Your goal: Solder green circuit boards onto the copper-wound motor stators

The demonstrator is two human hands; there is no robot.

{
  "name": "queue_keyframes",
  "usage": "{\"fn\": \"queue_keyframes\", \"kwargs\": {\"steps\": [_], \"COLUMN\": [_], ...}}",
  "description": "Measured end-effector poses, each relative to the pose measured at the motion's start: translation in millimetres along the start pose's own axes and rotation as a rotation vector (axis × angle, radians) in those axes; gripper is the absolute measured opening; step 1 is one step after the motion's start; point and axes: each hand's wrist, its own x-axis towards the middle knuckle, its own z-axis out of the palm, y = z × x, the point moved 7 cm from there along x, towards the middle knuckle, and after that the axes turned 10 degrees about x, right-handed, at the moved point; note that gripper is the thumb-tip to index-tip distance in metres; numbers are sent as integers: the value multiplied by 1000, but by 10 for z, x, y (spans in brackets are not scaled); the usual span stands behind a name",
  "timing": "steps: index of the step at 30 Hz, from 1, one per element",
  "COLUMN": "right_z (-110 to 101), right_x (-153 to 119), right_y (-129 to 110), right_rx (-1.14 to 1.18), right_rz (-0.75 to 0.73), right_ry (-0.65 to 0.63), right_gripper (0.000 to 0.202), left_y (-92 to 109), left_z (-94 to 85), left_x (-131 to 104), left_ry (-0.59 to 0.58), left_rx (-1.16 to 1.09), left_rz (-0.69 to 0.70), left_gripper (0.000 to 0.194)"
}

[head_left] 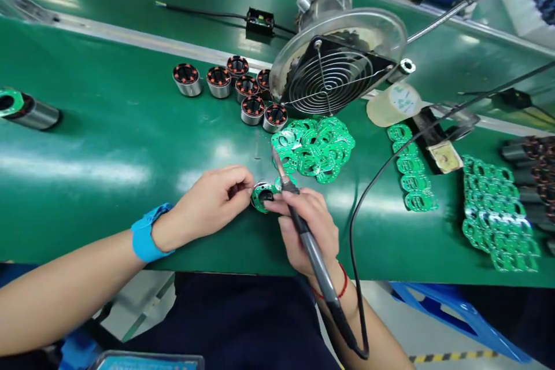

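My right hand (310, 228) is closed around a soldering iron (312, 251), its tip pointing up and away towards the loose boards. The right fingertips also touch a ring-shaped green circuit board (256, 203), which appears to lie on top of a motor stator whose silvery edge shows a little. From the left side, my left hand (217, 196) pinches at the edge of this stator and board; its thumb and forefinger are together. Just beyond the hands lies a heap of green ring-shaped circuit boards (327, 147).
Several wound stators (187, 81) stand behind, beside a fume extractor fan (327, 78). Rightward are a tape roll (392, 105), a soldering iron stand (444, 156), a board strip (410, 167) and board panels (498, 214). The iron's black cable (353, 243) loops at right. A board-topped stator (34, 113) lies far left.
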Motion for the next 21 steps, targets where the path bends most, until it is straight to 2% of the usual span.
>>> {"fn": "queue_keyframes", "kwargs": {"steps": [3,6,15,21], "right_z": [-111,-175,-158,-152], "right_x": [-69,-133,-182,-201], "right_y": [30,35,40,51], "right_rx": [60,77,70,84], "right_rz": [32,16,-8,-10], "right_ry": [108,162,106,118], "right_gripper": [32,30,29,31], "left_y": [35,25,38,94], "left_z": [-41,-36,1,-7], "left_x": [3,-4,8,-6], "left_ry": [67,85,101,158], "left_rx": [108,172,252,338], "left_rz": [34,16,8,108], "left_gripper": [12,10,10,12]}}
